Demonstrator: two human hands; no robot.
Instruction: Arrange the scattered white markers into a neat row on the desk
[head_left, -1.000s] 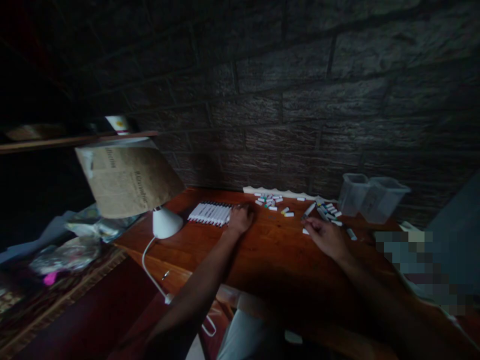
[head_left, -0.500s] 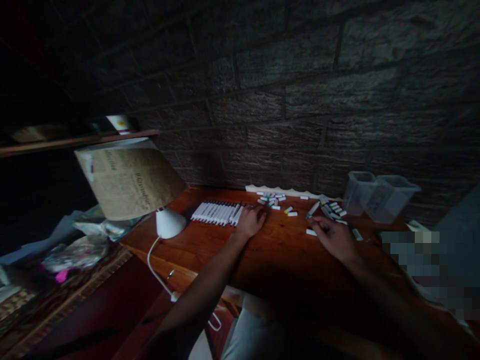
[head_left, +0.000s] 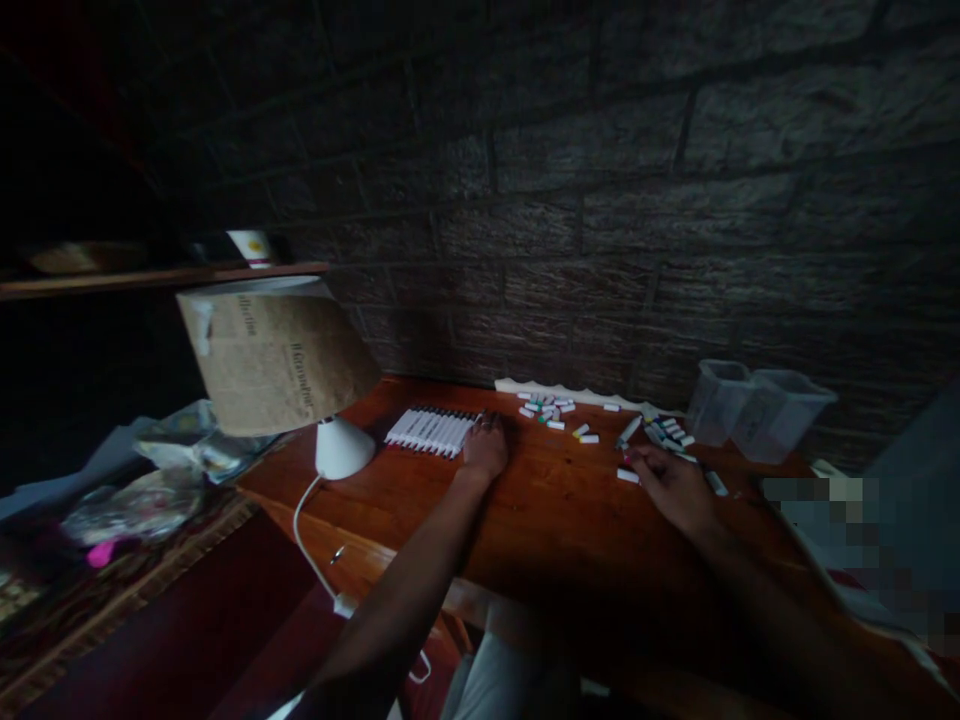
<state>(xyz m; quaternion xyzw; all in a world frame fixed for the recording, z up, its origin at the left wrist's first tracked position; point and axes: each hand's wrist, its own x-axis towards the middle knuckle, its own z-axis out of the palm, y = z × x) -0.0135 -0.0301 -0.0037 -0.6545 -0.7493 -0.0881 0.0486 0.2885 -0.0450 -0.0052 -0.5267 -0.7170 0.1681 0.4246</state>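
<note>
A row of white markers [head_left: 429, 431] lies side by side on the wooden desk [head_left: 555, 520], their ends dark. My left hand [head_left: 486, 450] rests over the right end of this row, fingers stretched forward and touching the last markers. On the right, my right hand [head_left: 671, 482] is closed in a pinch on a small piece with a red end, mostly hidden by the fingers. Just beyond those fingertips a white and grey marker [head_left: 630, 431] lies slanted. A short white cap [head_left: 628, 476] lies below the fingertips. Several white caps with coloured ends [head_left: 549, 405] are scattered between the hands.
Another cluster of short pieces [head_left: 671, 432] lies beyond my right hand. Two clear plastic containers [head_left: 780, 415] stand at the back right by the brick wall [head_left: 540, 250]. A lamp [head_left: 343, 448] with a paper shade stands left, its white cord hanging over the desk's front edge.
My left hand has moved left onto the right end of the marker row. A red-ended piece now shows in my right hand's fingertips. The view has shifted slightly.
</note>
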